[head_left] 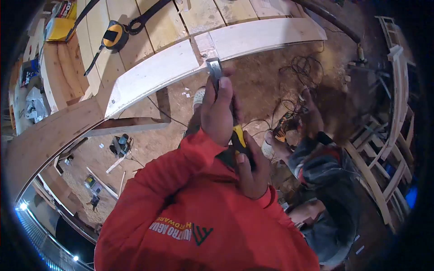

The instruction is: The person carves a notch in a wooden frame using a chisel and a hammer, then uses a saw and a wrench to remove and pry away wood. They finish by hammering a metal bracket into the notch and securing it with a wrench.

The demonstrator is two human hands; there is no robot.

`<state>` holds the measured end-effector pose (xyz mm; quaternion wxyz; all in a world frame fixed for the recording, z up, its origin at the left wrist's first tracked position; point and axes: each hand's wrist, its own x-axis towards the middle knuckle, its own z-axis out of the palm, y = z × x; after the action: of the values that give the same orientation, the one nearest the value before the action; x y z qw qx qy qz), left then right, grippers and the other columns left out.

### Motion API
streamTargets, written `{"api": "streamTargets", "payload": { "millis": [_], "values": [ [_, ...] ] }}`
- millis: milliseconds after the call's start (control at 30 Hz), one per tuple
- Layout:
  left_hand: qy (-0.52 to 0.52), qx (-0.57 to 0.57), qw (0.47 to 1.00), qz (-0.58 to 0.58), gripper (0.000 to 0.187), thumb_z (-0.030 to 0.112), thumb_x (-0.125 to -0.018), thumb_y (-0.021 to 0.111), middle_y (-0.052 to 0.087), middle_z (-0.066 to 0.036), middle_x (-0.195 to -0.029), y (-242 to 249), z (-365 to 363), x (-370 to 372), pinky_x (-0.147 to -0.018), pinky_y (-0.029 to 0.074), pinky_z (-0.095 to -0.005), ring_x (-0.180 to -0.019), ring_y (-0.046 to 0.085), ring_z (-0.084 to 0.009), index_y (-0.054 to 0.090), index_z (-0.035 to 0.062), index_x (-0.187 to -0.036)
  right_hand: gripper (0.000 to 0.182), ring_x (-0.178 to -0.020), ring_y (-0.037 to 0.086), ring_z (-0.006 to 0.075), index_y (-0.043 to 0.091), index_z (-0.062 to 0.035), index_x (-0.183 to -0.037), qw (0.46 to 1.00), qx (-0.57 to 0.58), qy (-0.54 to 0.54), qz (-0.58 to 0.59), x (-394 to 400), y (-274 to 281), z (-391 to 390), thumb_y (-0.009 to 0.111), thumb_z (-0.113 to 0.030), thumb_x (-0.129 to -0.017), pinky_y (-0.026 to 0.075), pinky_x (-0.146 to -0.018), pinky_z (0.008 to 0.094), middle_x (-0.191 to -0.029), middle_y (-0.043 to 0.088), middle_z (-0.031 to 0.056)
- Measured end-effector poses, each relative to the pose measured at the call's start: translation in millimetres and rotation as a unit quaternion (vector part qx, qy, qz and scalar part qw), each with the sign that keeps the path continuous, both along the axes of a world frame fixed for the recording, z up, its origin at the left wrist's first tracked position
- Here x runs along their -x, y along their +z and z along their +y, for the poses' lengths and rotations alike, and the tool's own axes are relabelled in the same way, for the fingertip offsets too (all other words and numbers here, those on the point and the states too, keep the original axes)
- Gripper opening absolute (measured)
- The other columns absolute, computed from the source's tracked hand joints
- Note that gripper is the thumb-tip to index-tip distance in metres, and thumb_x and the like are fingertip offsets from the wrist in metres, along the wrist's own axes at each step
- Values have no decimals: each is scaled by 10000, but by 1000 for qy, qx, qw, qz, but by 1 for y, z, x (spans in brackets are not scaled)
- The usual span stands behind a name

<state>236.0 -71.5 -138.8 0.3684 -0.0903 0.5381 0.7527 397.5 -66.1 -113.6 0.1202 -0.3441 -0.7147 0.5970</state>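
A wood chisel with a wide steel blade (214, 70) and a yellow-and-black handle (238, 133) points away from me. My left hand (218, 113) is closed around its blade and shank. Lower down, my right hand (254, 174) wraps the handle near its end. The blade's tip is right at the near edge of a pale curved board (153, 72), beside a shallow notch (205, 47) cut across it. Part of the shank is hidden behind my fingers.
On the planks behind lie a yellow-and-black tape measure (115, 37) and a black wrench-like tool (140, 21). Another person (323, 180) sits close on my right. Cables (300, 72) and a power tool (121, 144) lie on the ground. Wooden frames (389, 153) stand far right.
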Motion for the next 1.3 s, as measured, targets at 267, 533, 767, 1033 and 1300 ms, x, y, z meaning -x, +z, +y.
{"api": "streamTargets", "payload": {
  "millis": [267,533,767,1033,1300],
  "values": [
    [-35,45,998,2,501,536,-1077,431,417,19,-592,3,9,25,-469,381,-266,-503,453,-105,561,81,-912,499,-930,746,261,477,74,-1484,997,-46,57,-38,32,21,15,535,-46,-1003,559,-836,334,-1111,730,243],
    [3,46,999,-4,523,559,-1076,409,391,17,-565,1,16,24,-453,349,-276,-457,413,-125,507,106,-833,489,-835,723,289,484,82,-1473,995,-67,70,-32,36,18,22,526,-37,-1001,554,-753,353,-961,706,236],
    [-28,43,999,-14,556,557,-1089,377,394,15,-549,-2,9,8,-459,366,-285,-458,433,-127,481,116,-767,504,-770,695,302,484,85,-1470,990,-92,94,-60,19,20,25,546,-35,-984,544,-708,364,-937,692,244],
    [-67,74,995,21,583,598,-1083,327,423,10,-562,-13,7,26,-480,401,-325,-505,463,-136,486,115,-798,520,-773,705,310,477,69,-1490,982,-57,123,-128,41,25,30,545,-74,-994,558,-729,379,-980,707,249],
    [-42,24,999,-6,577,538,-1103,340,392,17,-556,-2,9,18,-462,358,-288,-466,423,-124,437,139,-698,513,-921,740,347,470,85,-1482,987,-77,107,-94,25,14,24,539,-67,-997,567,-808,396,-1130,701,281]
  ]
}}
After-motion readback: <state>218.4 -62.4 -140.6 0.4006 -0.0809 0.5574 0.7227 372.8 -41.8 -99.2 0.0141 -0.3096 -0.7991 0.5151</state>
